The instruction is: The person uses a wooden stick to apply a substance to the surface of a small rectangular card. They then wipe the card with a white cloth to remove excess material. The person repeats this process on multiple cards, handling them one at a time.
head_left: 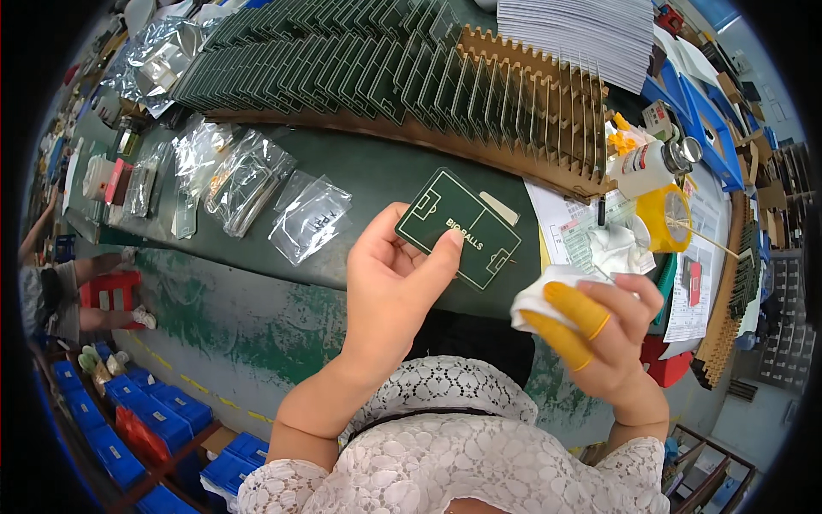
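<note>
My left hand (396, 265) pinches a flat dark green card (437, 201) between thumb and fingers. White lines like a sports pitch and some lettering mark its upward face. To its right, apart from the card, my right hand (604, 330) grips a folded white cloth (538, 301). Yellow finger covers sit on two fingers of that hand. Beyond both hands, long slotted brown racks (514, 163) hold rows of similar green cards (342, 73) standing on edge.
Clear plastic bags (312, 218) lie on the green tabletop (342, 154) to the left. At right stand a clear bottle (642, 167) with a metal top and a yellow container (659, 218), beside crumpled white cloth (618, 248) and printed sheets. Blue bins (158, 407) are at lower left; another person's legs (94, 291) show.
</note>
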`<state>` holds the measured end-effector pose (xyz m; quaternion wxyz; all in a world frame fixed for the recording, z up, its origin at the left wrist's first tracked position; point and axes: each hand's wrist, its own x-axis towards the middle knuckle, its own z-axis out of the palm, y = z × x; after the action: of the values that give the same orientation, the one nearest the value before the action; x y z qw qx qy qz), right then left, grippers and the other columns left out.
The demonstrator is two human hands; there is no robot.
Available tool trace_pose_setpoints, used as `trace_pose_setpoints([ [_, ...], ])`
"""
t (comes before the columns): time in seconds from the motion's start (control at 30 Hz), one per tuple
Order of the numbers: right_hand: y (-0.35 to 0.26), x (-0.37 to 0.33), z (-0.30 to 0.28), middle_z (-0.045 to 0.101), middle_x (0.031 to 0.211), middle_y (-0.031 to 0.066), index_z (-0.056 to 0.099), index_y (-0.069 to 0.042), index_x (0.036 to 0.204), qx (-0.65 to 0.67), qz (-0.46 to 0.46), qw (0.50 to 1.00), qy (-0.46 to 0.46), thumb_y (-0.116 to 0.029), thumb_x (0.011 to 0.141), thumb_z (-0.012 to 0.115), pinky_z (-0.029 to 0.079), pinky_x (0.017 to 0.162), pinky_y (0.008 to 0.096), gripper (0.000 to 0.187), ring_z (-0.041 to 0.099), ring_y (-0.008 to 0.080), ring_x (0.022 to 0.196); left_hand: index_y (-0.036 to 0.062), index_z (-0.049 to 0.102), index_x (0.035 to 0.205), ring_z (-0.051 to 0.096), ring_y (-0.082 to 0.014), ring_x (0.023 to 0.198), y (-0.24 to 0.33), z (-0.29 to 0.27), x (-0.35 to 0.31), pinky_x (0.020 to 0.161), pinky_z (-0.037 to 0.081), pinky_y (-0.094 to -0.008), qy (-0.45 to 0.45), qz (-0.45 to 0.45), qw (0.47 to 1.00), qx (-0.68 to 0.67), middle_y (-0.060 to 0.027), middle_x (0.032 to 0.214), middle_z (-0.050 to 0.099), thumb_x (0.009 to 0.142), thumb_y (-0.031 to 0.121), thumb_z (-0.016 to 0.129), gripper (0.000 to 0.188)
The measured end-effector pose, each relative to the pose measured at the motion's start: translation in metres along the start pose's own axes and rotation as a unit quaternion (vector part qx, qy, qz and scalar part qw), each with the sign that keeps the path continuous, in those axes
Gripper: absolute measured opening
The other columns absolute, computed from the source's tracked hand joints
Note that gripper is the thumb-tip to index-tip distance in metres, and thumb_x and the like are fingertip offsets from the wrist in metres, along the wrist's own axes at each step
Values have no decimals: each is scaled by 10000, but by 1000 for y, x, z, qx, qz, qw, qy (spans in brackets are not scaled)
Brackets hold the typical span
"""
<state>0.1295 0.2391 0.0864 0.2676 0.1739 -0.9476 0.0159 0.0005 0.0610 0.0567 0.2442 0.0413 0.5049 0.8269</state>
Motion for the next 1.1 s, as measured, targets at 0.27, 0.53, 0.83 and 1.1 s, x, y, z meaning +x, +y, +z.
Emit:
trace_pose_setpoints([
  [0.27,-7,3,20,535,802,-61,675,-118,769,-19,-55,997,47,-178,720,781,432,863,440,131,609,165,1061,-20,545,1004,626,-71,910,-3,5,-3,800,527,-219,-8,37,999,29,-60,1016,653,920,-23,635,123],
  [0.53,-5,-8,18,634,1058,-42,739,-197,976,-13,-86,996,-11,-193,700,811,425,821,422,286,570,203,1056,-24,552,1027,623,-61,897,-4,1,1,799,527,-220,8,35,999,7,-54,1011,651,927,-19,625,123],
  [0.83,-4,-1,5,636,1032,5,732,-120,907,22,35,999,-16,-159,676,778,413,848,417,238,578,210,1002,-18,576,1061,622,-54,909,-5,-2,2,815,525,-217,-6,-10,999,-32,-46,1020,663,934,-8,616,134],
  [1.1,20,-22,8,596,1025,128,675,-43,1084,113,252,961,-35,5,732,665,392,846,415,356,526,327,937,-25,608,1170,630,-94,976,0,-8,0,902,500,-253,-60,-98,993,-40,-74,1097,677,928,35,632,251],
])
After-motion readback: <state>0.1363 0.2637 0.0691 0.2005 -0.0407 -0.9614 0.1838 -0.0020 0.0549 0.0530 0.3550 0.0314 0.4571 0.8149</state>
